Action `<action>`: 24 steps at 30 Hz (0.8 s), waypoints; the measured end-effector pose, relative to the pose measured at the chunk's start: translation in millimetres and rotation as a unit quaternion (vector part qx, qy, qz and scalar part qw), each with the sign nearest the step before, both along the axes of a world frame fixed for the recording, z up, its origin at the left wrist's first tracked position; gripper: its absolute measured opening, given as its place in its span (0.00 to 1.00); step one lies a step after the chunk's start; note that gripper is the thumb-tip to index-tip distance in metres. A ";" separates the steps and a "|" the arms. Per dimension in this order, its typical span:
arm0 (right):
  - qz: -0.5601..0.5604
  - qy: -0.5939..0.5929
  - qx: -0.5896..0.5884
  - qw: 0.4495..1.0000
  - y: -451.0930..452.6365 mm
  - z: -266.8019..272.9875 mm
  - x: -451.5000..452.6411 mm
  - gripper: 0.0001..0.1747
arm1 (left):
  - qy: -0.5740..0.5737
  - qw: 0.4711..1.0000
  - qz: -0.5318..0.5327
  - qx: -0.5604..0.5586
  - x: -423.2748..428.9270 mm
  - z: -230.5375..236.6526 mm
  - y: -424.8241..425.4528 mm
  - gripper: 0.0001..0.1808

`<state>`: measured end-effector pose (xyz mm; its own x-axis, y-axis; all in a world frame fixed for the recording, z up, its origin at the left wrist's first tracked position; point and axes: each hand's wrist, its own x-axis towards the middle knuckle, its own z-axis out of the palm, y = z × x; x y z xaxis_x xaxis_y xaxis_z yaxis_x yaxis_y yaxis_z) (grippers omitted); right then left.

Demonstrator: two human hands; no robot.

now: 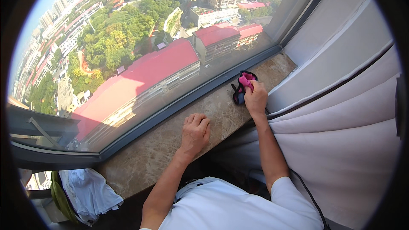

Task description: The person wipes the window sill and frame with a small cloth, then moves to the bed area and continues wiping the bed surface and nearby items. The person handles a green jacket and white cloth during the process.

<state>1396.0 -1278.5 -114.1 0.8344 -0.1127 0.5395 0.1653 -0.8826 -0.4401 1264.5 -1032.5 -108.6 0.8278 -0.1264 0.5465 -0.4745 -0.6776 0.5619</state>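
Note:
My right hand [256, 100] grips a small pink and dark-blue fabric item with black edging [246, 81]; its exact kind is unclear. The item hangs over or rests on the marble windowsill [153, 153], near the sill's right end, with a black strap or loop sticking out to its left. Lower and to the left, my left hand [195, 132] rests on the sill with its fingers curled. Nothing shows in it, though the palm side is hidden.
A closed glass pane with a dark window frame [191, 100] borders the sill's far side. Pale curtains [335, 147] hang at the right, with a black cable [308, 191] beside my right arm. White and green cloths [84, 191] hang at the lower left.

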 end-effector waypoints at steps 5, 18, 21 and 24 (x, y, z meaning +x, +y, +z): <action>-0.025 0.043 0.028 0.998 33.8 8.1 42.5 0.15 | 0.012 0.999 0.019 -0.030 -1.8 1.9 0.7 0.05; -0.007 0.037 0.053 0.998 17.6 8.2 60.8 0.18 | 0.028 0.992 0.087 -0.089 -1.4 1.0 -2.4 0.07; 0.057 0.042 -0.016 0.997 31.0 3.4 52.0 0.16 | 0.029 0.989 0.106 -0.102 -0.6 -0.1 -3.1 0.08; 0.146 0.066 -0.014 0.987 64.5 5.4 19.9 0.14 | 0.038 0.976 0.150 -0.151 -1.3 -0.2 -1.6 0.08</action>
<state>1415.8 -1214.1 -108.7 0.8918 0.1570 0.4243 0.3585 -0.8173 -0.4511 1263.2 -1034.2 -108.8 0.8422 0.2863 0.4569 -0.2289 -0.5775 0.7837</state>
